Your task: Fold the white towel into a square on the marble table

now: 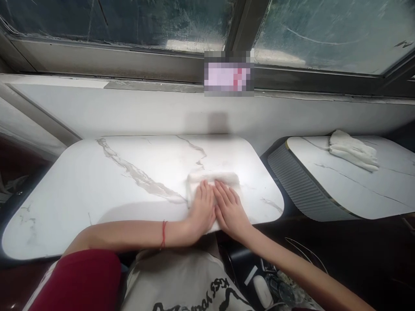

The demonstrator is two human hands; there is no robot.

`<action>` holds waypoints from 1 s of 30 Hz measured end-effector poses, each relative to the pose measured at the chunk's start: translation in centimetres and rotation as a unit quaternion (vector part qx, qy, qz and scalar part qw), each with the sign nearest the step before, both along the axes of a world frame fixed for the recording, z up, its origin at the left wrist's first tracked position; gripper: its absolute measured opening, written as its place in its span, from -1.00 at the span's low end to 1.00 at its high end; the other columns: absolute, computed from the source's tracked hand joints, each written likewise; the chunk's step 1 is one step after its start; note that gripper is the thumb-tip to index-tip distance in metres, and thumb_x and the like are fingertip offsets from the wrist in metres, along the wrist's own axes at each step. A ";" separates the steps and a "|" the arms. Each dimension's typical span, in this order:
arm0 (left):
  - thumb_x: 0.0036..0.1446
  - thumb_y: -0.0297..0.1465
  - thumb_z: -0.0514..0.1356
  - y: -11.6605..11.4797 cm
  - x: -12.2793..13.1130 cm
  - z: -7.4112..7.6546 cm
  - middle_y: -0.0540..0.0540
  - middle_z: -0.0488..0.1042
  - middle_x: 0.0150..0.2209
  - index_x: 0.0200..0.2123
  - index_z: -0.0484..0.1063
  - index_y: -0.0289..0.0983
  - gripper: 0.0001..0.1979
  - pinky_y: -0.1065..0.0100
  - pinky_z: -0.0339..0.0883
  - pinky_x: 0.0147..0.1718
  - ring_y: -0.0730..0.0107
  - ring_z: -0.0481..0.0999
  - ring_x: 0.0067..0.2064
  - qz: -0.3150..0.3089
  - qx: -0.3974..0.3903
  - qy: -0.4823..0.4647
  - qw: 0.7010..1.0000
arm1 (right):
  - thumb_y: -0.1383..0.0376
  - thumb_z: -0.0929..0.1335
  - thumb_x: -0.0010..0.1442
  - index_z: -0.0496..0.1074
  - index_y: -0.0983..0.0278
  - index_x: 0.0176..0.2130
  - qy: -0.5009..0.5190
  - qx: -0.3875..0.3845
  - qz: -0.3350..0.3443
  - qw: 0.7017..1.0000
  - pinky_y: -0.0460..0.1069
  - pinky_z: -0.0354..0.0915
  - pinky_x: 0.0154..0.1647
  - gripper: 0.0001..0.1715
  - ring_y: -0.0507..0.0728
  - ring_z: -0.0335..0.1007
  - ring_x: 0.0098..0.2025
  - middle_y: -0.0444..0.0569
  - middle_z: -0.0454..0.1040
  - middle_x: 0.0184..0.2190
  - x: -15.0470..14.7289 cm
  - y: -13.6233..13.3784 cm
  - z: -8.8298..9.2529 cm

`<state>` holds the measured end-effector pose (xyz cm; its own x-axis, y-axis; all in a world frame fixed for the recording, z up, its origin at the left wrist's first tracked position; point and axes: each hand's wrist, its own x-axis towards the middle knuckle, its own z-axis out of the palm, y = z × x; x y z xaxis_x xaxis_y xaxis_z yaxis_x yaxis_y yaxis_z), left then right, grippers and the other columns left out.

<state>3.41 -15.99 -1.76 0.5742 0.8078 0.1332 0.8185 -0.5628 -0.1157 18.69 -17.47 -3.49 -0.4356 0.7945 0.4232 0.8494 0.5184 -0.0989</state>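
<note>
A folded white cloth (215,176) lies on the white marble-patterned tabletop (74,181), right of its middle and reaching its front edge. My left hand (201,211) rests flat on the cloth, fingers stretched forward. Beside it my right hand (231,211) also lies flat on the cloth, its fingers a little spread. The two hands touch or nearly touch at the thumbs. Neither hand wraps round the cloth; both press on it from above. My palms and forearms hide its near part.
To the right stands a second marble-topped cabinet (311,172) with a ribbed side and a crumpled white cloth or glove (352,151) on it. Below my right forearm, a dark drawer or box (238,259) holds small items. A white wall (145,110) and window frame (129,65) close off the back.
</note>
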 end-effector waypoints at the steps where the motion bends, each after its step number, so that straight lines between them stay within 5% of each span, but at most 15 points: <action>1: 0.28 -0.36 0.02 -0.8 0.1 -0.1 -0.43 0.21 0.40 0.36 0.25 -0.58 -0.35 -0.07 0.12 0.39 -0.19 0.12 0.45 0.005 0.000 0.009 1.000 | 0.34 0.12 0.40 -0.38 0.28 0.54 -0.001 -0.004 0.005 1.000 0.32 0.13 0.41 -0.11 0.31 -0.04 0.51 0.19 0.09 0.47 -0.1 -0.7 0.2; 5: 0.25 -0.32 0.04 -1.7 -0.3 -0.1 -0.38 0.23 0.40 0.37 0.27 -0.51 -0.33 -0.12 0.17 0.37 -0.19 0.12 0.45 -0.011 -0.017 0.011 1.000 | 0.33 0.13 0.38 -0.44 0.24 0.54 0.001 -0.020 0.009 1.000 0.34 0.17 0.39 -0.07 0.31 -0.03 0.51 0.16 0.08 0.47 -0.3 -1.6 0.6; 13: 0.27 -0.30 0.04 0.8 -0.9 -0.3 -0.45 0.17 0.41 0.40 0.18 -0.56 -0.30 -0.11 0.07 0.40 -0.20 0.06 0.47 -0.034 -0.030 -0.056 0.997 | 0.33 0.13 0.37 -0.35 0.25 0.54 0.002 -0.017 -0.001 1.000 0.35 0.14 0.37 -0.10 0.34 0.03 0.49 0.20 0.10 0.46 -0.2 0.2 0.3; 20: 0.36 -0.30 -0.04 7.4 -2.2 0.8 -0.52 0.09 0.43 0.38 0.15 -0.66 -0.34 -0.02 0.04 0.39 -0.17 0.07 0.47 -0.054 -0.032 -0.046 0.997 | 0.30 0.08 0.42 -0.09 0.29 0.50 0.004 0.005 -0.020 1.000 0.31 0.09 0.37 -0.26 0.33 0.08 0.47 0.22 0.18 0.43 -0.8 6.3 -0.4; 30: 0.38 -0.28 -0.04 16.0 -5.0 0.1 -0.45 0.06 0.45 0.39 0.15 -0.58 -0.36 0.04 -0.02 0.42 -0.02 0.03 0.49 -0.009 -0.031 -0.089 0.995 | 0.29 0.08 0.40 0.12 0.32 0.43 0.017 -0.019 -0.018 1.000 0.27 0.01 0.41 -0.32 0.31 0.07 0.46 0.20 0.22 0.41 -3.3 16.4 -0.9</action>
<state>-1.59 -0.02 -1.63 0.5598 0.8079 0.1840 0.8129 -0.5785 0.0668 15.37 -1.10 -4.42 -0.3921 0.8257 0.4055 0.8636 0.4823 -0.1471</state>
